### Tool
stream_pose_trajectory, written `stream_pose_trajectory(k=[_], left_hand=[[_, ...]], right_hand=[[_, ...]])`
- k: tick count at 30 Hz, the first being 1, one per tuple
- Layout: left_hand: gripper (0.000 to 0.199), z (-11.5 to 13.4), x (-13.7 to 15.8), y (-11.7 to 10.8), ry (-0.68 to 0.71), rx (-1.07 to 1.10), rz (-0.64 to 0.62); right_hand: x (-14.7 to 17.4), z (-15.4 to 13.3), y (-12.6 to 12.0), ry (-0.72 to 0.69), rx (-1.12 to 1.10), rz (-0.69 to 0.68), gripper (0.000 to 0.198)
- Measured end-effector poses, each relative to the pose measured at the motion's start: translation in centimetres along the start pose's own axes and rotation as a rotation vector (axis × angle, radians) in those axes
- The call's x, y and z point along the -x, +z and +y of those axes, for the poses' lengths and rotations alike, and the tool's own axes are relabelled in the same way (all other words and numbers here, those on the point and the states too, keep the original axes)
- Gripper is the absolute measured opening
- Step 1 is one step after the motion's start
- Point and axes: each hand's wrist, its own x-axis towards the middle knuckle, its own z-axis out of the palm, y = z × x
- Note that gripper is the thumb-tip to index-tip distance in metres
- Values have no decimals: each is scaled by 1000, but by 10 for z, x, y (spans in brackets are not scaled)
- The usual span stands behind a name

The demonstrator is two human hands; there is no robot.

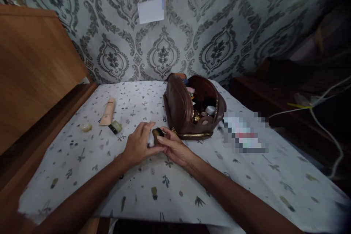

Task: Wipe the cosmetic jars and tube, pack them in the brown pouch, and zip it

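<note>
My right hand (175, 145) pinches a small dark container (157, 134) with a brownish side, perhaps a cosmetic jar. Against its left side, my left hand (139, 142) closes on a soft white wad (151, 140), like tissue or cotton. The two hands meet over the front middle of the table, and fingers partly hide both things. Just behind and right of them stands a brown makeup bag (179, 102), unzipped, with several small cosmetics inside. To the left lie a peach squeeze tube (108, 112), a small greenish bottle with a black cap (115, 127) and a small cream-coloured item (85, 127).
A patterned white cloth (142, 97) covers the table. Wooden furniture (35, 55) borders it on the left; a patterned wall hanging or wallpaper (161, 51) rises behind. A blurred-out flat object (244, 133) lies right of the bag. White cables (326, 128) hang at the right.
</note>
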Motion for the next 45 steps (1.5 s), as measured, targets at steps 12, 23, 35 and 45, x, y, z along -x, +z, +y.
stream_pose_trajectory(k=[12, 23, 35, 45], left_hand=[[54, -12, 3, 0, 157, -61, -62], [54, -11, 0, -7, 114, 4, -53], [34, 3, -3, -13, 9, 155, -4], [56, 13, -13, -19, -322, 453, -102]], right_hand=[[0, -2, 4, -14, -30, -19, 39], [-1, -1, 2, -52, -29, 51, 37], [0, 5, 0, -104, 258, 36, 57], [4, 1, 3, -166, 300, -26, 60]])
